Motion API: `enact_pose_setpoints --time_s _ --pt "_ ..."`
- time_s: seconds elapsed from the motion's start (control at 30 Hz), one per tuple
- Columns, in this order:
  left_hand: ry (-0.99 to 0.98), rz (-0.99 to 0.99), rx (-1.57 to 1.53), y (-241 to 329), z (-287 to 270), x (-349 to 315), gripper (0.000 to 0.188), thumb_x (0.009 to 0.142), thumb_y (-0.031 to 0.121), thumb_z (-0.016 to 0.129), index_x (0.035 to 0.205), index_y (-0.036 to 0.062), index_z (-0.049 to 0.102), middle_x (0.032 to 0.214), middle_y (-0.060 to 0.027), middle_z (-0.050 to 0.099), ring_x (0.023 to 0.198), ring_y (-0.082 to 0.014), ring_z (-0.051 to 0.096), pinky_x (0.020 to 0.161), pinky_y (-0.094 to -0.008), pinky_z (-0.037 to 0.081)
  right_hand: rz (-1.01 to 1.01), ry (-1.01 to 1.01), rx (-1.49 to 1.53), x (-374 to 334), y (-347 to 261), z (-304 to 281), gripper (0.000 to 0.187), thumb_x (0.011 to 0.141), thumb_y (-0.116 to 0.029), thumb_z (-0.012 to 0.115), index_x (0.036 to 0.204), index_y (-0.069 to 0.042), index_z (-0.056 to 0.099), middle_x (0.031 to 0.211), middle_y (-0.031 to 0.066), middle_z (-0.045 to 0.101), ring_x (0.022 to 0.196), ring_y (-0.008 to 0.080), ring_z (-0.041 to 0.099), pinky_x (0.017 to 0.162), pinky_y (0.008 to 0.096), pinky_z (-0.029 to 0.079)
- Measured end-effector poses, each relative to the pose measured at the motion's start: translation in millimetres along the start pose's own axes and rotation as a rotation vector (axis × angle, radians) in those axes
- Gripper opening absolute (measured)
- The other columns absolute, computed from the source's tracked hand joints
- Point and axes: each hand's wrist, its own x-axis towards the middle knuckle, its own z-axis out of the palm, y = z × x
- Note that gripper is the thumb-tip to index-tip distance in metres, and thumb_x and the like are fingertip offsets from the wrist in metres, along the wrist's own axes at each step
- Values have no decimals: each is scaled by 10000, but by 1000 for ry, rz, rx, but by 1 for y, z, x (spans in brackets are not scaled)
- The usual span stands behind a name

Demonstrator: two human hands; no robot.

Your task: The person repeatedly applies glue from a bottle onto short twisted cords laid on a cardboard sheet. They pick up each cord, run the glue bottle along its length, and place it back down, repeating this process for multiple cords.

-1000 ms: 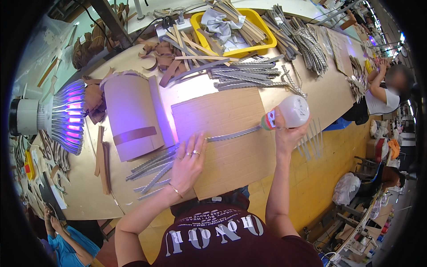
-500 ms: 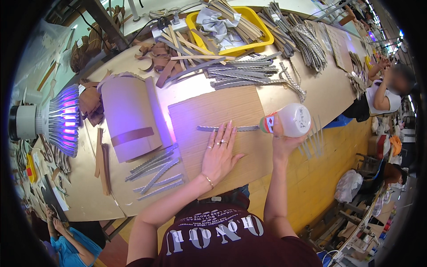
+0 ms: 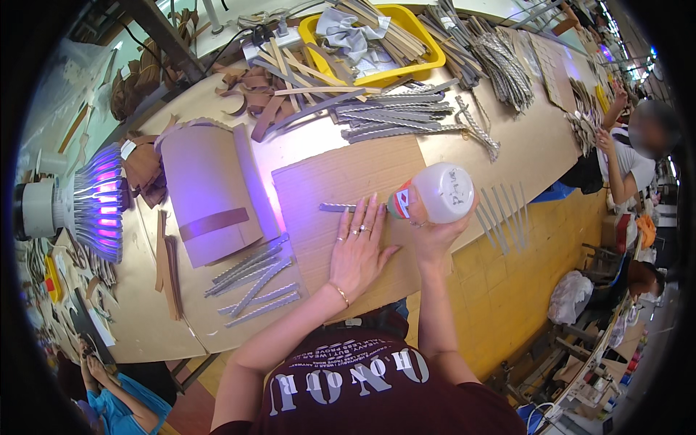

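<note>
My left hand point(image 3: 360, 243) lies flat with its fingers stretched out, pressing a narrow grey strip with a braided silvery edge point(image 3: 333, 207) against a sheet of corrugated cardboard point(image 3: 312, 176). Only the strip's left end shows clearly. Tipped over in my right hand point(image 3: 441, 238) is a whitish plastic squeeze bottle point(image 3: 444, 194) with a red label. Its mouth end points left, close beside my left fingertips, and hides the rest of the strip. Whether the bottle's tip touches the strip I cannot tell. Several similar strips point(image 3: 254, 279) lie left of the cardboard.
A curved brown board point(image 3: 206, 181) and a lamp with glowing purple fins point(image 3: 100, 203) stand to the left. Farther back are braided strip bundles point(image 3: 399, 116) and a yellow tray point(image 3: 435, 61). Thin grey strips point(image 3: 505, 217) overhang the right table edge. A co-worker point(image 3: 631, 163) sits at far right.
My right hand has moved the bottle left along the strip, nearer to my left fingers. My left hand keeps its place. The co-worker's arms at far right have shifted.
</note>
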Motion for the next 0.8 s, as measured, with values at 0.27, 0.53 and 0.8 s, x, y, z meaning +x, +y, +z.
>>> enact_pose_setpoints --time_s 0.27,0.53,0.8 --pt "4 -5 6 0 -1 -1 754 923 474 516 1462 -9 309 1564 -155 220 1457 -300 173 1179 -488 113 52 144 -75 20 9 -26 772 701 -288 859 1231 57 415 1025 149 580 904 257 620 768 358 513" --pt "27 -4 -101 -14 -28 -11 767 917 385 563 1497 14 225 1576 -161 179 1459 -328 157 1176 -518 80 120 191 -122 24 14 -45 740 689 -277 843 1215 39 430 1063 148 518 954 261 584 810 385 494" --pt "76 -240 47 -55 -49 -34 745 914 350 571 1501 37 236 1581 -138 185 1470 -331 107 1179 -525 18 106 74 71 15 4 -16 749 693 -291 858 1216 2 409 1064 141 525 966 219 583 799 365 516"
